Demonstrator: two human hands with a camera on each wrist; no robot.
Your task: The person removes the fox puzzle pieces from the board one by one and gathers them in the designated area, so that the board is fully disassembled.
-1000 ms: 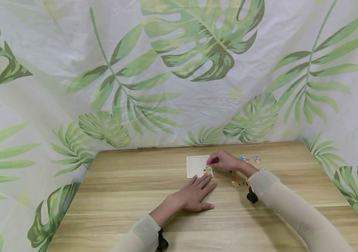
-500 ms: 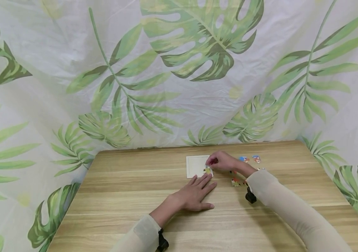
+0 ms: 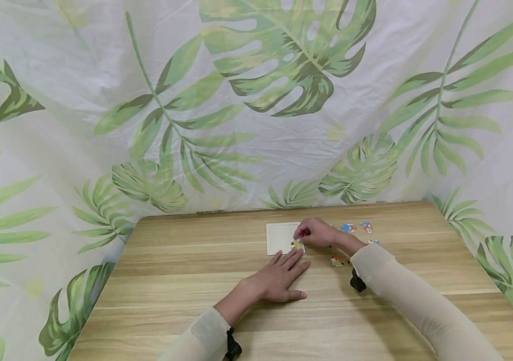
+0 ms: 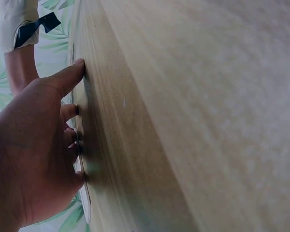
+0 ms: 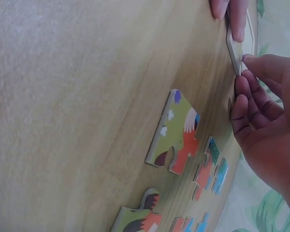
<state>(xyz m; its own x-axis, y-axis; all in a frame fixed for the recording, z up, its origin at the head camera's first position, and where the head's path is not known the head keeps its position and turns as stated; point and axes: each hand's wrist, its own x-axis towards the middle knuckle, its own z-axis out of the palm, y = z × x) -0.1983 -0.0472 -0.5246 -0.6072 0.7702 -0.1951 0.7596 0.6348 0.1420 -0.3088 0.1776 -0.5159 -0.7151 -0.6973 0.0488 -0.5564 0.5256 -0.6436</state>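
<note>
A square white puzzle board (image 3: 279, 236) lies flat near the back of the table. In its lower right corner sits a yellow-green puzzle piece (image 3: 297, 244). My left hand (image 3: 279, 282) lies palm down with fingers spread, its fingertips resting on the board's front right edge; the left wrist view shows the thumb held apart, over the wood. At the board's right side my right hand (image 3: 317, 232) has thumb and curled fingers together, pinching a small puzzle piece mostly hidden by the fingertips. The right wrist view shows the right hand (image 5: 270, 111) right beside the board's edge.
Several loose puzzle pieces lie right of the board, among them a green and orange one (image 5: 176, 135), a blue one (image 3: 348, 228) and one at the far right (image 3: 366, 227). My right forearm covers some. A leaf-print cloth (image 3: 238, 100) hangs behind the table.
My right hand has shifted very slightly left along the board, its forearm following. My left hand stays in place.
</note>
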